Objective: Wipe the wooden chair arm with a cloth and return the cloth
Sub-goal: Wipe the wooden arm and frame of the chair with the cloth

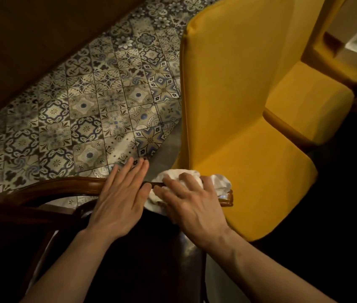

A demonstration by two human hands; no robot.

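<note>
At lower centre of the frame: fingers point(174, 184) of right hand point(191, 204), spread and curled down onto white cloth point(219, 182), bunched and pressed on the scrolled end of wooden chair arm point(63, 185). Just left, touching the cloth's edge: left hand point(119, 199), flat on the arm, fingers straight and together, gripping nothing. Beyond, right half of frame: yellow upholstered chair point(238, 106). Upper left and centre: patterned tile floor point(96, 106).
</note>
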